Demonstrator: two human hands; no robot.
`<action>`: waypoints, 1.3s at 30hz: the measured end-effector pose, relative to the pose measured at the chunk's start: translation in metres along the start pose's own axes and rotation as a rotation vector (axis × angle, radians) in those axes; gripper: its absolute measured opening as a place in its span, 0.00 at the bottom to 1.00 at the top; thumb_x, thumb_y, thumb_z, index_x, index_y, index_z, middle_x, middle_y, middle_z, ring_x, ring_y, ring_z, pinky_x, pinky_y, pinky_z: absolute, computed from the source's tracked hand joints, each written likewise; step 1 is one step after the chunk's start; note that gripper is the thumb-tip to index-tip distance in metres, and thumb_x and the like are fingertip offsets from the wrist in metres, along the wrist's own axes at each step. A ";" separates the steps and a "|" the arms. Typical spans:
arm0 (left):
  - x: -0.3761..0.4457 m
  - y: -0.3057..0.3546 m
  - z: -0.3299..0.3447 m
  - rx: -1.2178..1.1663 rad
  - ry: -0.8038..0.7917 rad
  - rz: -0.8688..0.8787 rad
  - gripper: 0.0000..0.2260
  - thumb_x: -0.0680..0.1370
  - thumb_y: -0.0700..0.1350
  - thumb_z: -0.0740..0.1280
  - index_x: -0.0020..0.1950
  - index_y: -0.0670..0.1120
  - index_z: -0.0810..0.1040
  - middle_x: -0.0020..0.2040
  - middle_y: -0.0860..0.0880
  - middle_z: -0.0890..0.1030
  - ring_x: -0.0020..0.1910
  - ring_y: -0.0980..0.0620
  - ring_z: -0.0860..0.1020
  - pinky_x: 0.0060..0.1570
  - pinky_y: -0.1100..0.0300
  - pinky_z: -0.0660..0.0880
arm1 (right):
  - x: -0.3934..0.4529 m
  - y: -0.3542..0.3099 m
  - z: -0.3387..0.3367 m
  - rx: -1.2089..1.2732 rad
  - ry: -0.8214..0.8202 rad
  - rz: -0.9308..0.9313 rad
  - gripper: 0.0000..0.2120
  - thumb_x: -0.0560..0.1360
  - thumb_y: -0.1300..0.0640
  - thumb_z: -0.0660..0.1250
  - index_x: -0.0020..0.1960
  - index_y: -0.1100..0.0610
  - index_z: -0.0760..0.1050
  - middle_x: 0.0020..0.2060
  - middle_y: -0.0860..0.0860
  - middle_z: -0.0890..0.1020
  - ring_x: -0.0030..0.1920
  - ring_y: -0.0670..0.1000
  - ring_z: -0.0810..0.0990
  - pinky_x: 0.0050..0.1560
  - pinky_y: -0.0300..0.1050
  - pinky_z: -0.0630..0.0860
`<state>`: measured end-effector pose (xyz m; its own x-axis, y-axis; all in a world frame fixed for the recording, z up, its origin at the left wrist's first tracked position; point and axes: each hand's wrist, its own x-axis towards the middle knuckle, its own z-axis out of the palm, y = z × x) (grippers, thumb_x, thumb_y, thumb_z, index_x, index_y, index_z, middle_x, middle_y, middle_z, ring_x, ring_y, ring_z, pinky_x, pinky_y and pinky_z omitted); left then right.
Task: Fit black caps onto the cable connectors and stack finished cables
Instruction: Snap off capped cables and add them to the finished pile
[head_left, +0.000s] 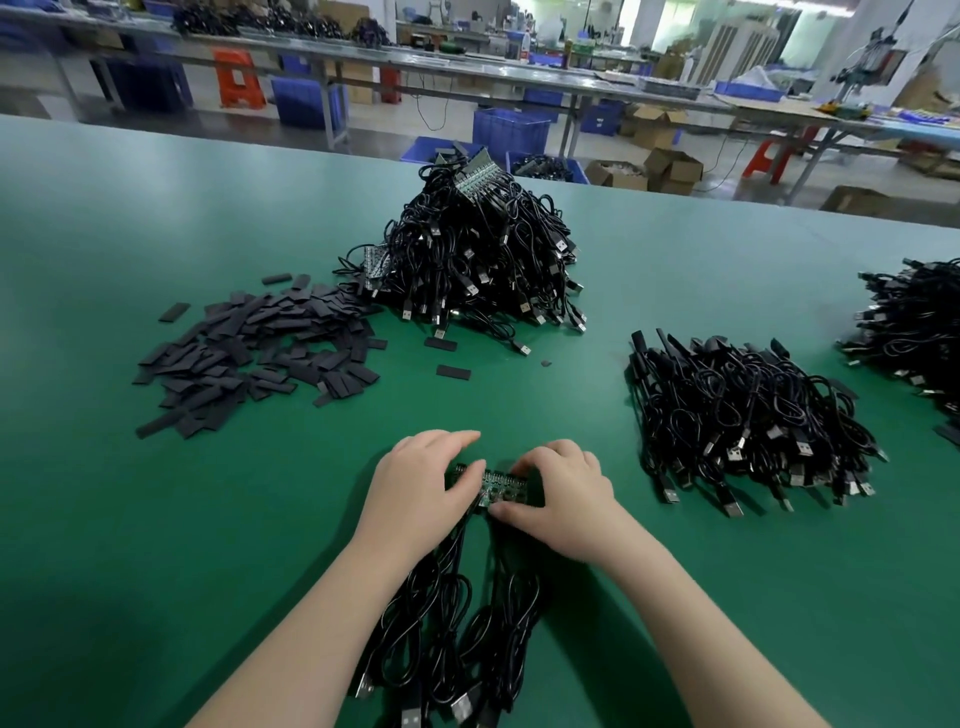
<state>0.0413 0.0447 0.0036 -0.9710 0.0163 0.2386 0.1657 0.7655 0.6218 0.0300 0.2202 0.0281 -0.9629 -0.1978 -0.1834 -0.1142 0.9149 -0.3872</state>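
Left grip (415, 483) and right grip (558, 499): both pinching green circuit strip (496, 486) with cables (457, 623) attached, on green worktop (156, 519). Loose black caps (260, 353) far left.

Single head-mounted wide-angle view. Looks forward and down onto green surface (156, 519). Near edge of surface close below lens; far edge toward frame top, workshop benches (467, 67) well beyond it.

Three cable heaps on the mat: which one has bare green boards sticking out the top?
The tall cable heap at the far centre, beside the loose black caps. Board strips poke from its peak; the two heaps at right, and, show only cables and plugs.
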 end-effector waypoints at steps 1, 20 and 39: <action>0.000 0.000 0.000 -0.031 -0.012 -0.023 0.20 0.76 0.56 0.67 0.69 0.56 0.74 0.59 0.58 0.78 0.60 0.57 0.73 0.60 0.58 0.71 | 0.001 0.000 -0.002 0.083 -0.010 -0.006 0.22 0.71 0.41 0.73 0.60 0.47 0.73 0.59 0.48 0.72 0.61 0.50 0.68 0.59 0.46 0.68; 0.000 0.009 -0.008 -0.650 -0.017 -0.167 0.24 0.68 0.45 0.79 0.59 0.62 0.77 0.54 0.55 0.83 0.55 0.53 0.80 0.61 0.49 0.75 | -0.010 -0.005 0.011 1.076 0.312 -0.048 0.08 0.72 0.60 0.76 0.46 0.47 0.85 0.38 0.45 0.86 0.38 0.41 0.82 0.45 0.33 0.77; -0.003 0.017 0.002 -0.643 0.102 -0.226 0.23 0.67 0.42 0.79 0.49 0.63 0.70 0.35 0.52 0.83 0.29 0.55 0.76 0.32 0.64 0.73 | -0.010 -0.012 0.019 0.914 0.512 -0.004 0.07 0.71 0.58 0.77 0.38 0.49 0.81 0.33 0.41 0.84 0.32 0.38 0.78 0.36 0.28 0.72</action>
<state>0.0462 0.0586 0.0121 -0.9778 -0.1839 0.1001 0.0607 0.2085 0.9761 0.0457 0.2040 0.0171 -0.9756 0.1680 0.1410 -0.0946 0.2578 -0.9615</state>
